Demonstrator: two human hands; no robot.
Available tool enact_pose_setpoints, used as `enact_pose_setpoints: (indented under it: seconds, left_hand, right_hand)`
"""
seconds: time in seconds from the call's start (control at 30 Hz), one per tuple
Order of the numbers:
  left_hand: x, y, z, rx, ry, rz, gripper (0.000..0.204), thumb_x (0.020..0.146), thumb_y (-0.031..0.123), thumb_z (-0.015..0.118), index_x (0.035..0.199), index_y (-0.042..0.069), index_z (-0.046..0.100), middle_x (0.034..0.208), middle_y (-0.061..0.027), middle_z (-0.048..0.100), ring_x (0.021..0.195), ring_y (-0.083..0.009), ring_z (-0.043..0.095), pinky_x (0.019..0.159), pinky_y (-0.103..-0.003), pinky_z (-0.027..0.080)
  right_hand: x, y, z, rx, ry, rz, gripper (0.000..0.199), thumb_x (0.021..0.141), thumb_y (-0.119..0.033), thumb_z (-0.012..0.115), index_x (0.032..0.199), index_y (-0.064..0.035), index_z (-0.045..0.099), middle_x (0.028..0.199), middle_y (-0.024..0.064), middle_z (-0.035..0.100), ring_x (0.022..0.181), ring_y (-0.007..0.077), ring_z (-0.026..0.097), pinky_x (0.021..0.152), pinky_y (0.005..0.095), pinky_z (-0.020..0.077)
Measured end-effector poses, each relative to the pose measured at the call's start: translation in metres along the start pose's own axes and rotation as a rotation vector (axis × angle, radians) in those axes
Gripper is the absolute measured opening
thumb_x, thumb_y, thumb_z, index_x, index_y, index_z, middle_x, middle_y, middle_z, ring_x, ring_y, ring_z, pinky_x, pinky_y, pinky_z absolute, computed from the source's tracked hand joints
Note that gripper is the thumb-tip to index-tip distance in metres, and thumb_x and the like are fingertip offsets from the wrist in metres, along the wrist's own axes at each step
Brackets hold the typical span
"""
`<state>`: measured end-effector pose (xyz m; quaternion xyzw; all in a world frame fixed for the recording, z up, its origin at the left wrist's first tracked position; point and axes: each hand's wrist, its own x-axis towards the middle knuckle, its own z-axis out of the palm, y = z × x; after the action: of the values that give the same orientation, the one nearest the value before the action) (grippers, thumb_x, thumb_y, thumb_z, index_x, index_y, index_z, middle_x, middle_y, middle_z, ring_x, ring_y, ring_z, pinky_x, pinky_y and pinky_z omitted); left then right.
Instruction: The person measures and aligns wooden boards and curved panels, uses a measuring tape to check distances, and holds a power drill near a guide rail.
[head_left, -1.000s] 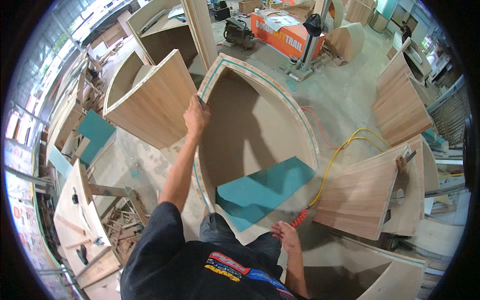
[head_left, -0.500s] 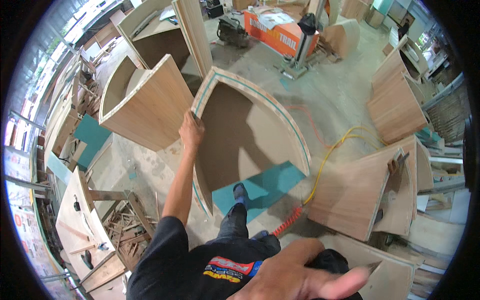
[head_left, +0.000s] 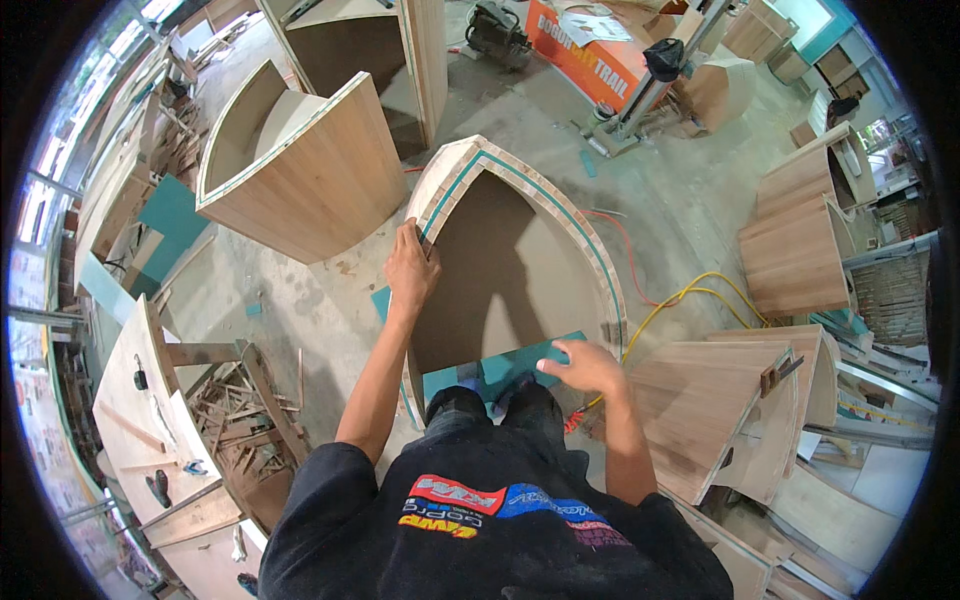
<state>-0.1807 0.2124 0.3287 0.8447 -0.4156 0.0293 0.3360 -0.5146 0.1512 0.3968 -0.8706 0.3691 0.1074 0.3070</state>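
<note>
In front of me stands a curved, pointed wooden cabinet shell (head_left: 598, 240) with a brown inside and a teal line along its pale rim. My left hand (head_left: 412, 268) is closed over the shell's left rim. Above its near right part hovers my right hand (head_left: 588, 365), fingers apart and holding nothing. Beneath that hand a teal sheet (head_left: 535, 358) lies at the near end of the shell, by my feet.
A similar curved cabinet (head_left: 305, 165) stands at left. More wooden cabinet pieces (head_left: 690, 400) are at right, near a yellow hose (head_left: 690, 290). A worktable (head_left: 130, 410) and wood offcuts (head_left: 240, 410) are at lower left; an orange box (head_left: 580, 55) sits farther off.
My right hand has swung from close to the lower edge up and forward over the shell. My left hand keeps its hold on the rim. My legs have come closer to the shell.
</note>
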Motion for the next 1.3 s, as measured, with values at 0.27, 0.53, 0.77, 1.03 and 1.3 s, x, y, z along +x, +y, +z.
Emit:
enact_pose_setpoints:
  seconds: [0.27, 0.53, 0.77, 1.03, 1.3]
  left_hand:
    - [0.007, 0.0, 0.001, 0.017, -0.064, -0.136, 0.053, 0.082, 0.011, 0.068, 0.131, 0.005, 0.047, 0.107, -0.0158, 0.061, 0.098, -0.0397, 0.064, 0.077, -0.05, 0.051]
    - [0.016, 0.014, -0.001, -0.077, -0.087, -0.278, 0.059, 0.079, 0.01, 0.075, 0.132, 0.009, 0.049, 0.106, -0.0169, 0.064, 0.096, -0.0376, 0.065, 0.079, -0.047, 0.052]
    - [0.007, 0.026, -0.006, -0.041, -0.056, -0.395, 0.055, 0.075, 0.015, 0.079, 0.125, 0.01, 0.056, 0.101, -0.0153, 0.068, 0.086, -0.0353, 0.067, 0.077, -0.043, 0.053]
    - [0.024, 0.023, 0.007, 0.042, -0.018, -0.406, 0.054, 0.075, 0.017, 0.078, 0.125, 0.01, 0.058, 0.105, -0.0184, 0.07, 0.092, -0.038, 0.069, 0.077, -0.043, 0.054]
    - [0.043, 0.012, 0.001, 0.003, -0.06, -0.303, 0.052, 0.079, 0.018, 0.075, 0.126, 0.007, 0.057, 0.105, -0.0222, 0.07, 0.093, -0.0424, 0.068, 0.078, -0.047, 0.054]
  right_hand:
    - [0.102, 0.136, -0.033, 0.546, 0.599, 0.215, 0.054, 0.094, -0.049, 0.063, 0.107, 0.0032, 0.069, 0.091, 0.0206, 0.071, 0.085, 0.0317, 0.067, 0.077, 0.0412, 0.0488]
    - [0.238, 0.321, 0.07, 0.905, -0.055, 0.551, 0.066, 0.098, -0.058, 0.051, 0.115, 0.0031, 0.069, 0.104, 0.0192, 0.072, 0.094, 0.0281, 0.067, 0.083, 0.0398, 0.0503]
    - [0.251, 0.284, 0.056, 0.957, -0.162, 0.481, 0.068, 0.096, -0.06, 0.055, 0.129, -0.001, 0.065, 0.124, 0.0166, 0.068, 0.115, 0.0276, 0.062, 0.096, 0.0379, 0.0471]
    - [0.262, 0.255, 0.003, 0.905, -0.226, 0.226, 0.07, 0.097, -0.063, 0.048, 0.138, -0.0064, 0.058, 0.127, 0.0083, 0.064, 0.114, 0.0209, 0.059, 0.093, 0.0328, 0.0463]
    - [0.168, 0.206, -0.033, 0.751, 0.058, -0.044, 0.09, 0.081, -0.046, 0.079, 0.146, 0.0029, 0.041, 0.133, 0.0189, 0.06, 0.128, 0.0263, 0.054, 0.104, 0.0389, 0.0442]
